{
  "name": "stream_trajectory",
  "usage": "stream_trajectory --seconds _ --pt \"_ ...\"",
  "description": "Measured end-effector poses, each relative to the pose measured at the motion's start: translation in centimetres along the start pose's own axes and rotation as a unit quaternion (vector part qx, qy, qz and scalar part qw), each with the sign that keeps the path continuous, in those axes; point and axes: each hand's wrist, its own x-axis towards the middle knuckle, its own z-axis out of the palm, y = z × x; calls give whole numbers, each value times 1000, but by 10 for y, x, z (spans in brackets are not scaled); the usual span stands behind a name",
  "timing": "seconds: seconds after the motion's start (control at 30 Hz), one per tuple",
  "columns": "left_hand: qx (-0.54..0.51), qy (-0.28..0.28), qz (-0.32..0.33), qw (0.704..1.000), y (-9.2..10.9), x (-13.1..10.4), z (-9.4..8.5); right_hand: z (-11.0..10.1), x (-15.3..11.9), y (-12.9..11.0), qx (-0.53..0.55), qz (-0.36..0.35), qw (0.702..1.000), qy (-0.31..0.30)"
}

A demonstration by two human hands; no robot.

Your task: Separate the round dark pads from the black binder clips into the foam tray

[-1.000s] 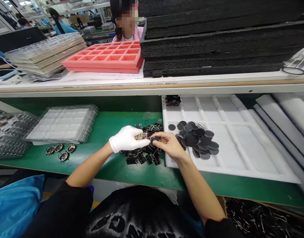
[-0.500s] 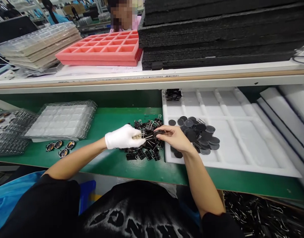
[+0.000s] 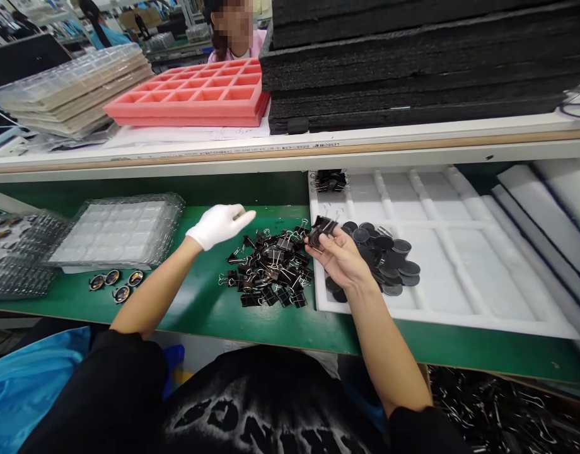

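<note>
My left hand, in a white glove, hovers above the green table at the upper left of a pile of black binder clips. Its fingers are apart and nothing shows in them. Bare and palm up, my right hand holds a black binder clip, apparently with a dark disc, at the left edge of the white tray. Just beyond it lies a heap of dark round discs on the tray. More clips sit in the tray's back left corner.
A white compartment tray covers the right side. Clear plastic trays and several small round parts are at left. Above runs a shelf with red foam trays and black foam sheets. A person is behind it.
My left hand has moved up and left off the clip pile, its fingers now apart. My right hand has turned palm up and moved slightly right and up, with the clip in it.
</note>
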Motion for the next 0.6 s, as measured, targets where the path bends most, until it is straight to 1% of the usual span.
stream_trajectory --seconds 0.07,0.13,0.17,0.23,0.3,0.33,0.4,0.43,0.5,0.57,0.6 --pt "49 -47 -6 998 -8 12 15 2 0 1 17 28 999 0" --pt "58 -80 7 995 -12 19 28 4 -1 2 7 55 998 4" --pt "51 -75 16 996 -12 20 32 6 -1 3 1 68 998 3" --pt "15 -24 27 999 -9 16 35 9 -2 6 -10 89 996 -11" --pt "-56 43 43 997 0 6 33 13 -3 10 -17 97 994 -38" --pt "-98 67 54 991 7 -1 32 15 -4 12 -18 96 994 -50" --pt "-171 83 79 979 23 -17 32 20 -6 18 -10 93 993 -66" --pt "-194 80 91 973 32 -25 32 22 -6 20 -5 92 993 -69" --pt "-207 60 118 969 46 -37 31 23 -7 23 -8 84 994 -69" --pt "-187 22 145 971 54 -44 28 21 -8 22 -41 63 995 -66" --pt "-168 -2 146 975 56 -46 25 20 -9 21 -64 50 994 -67"
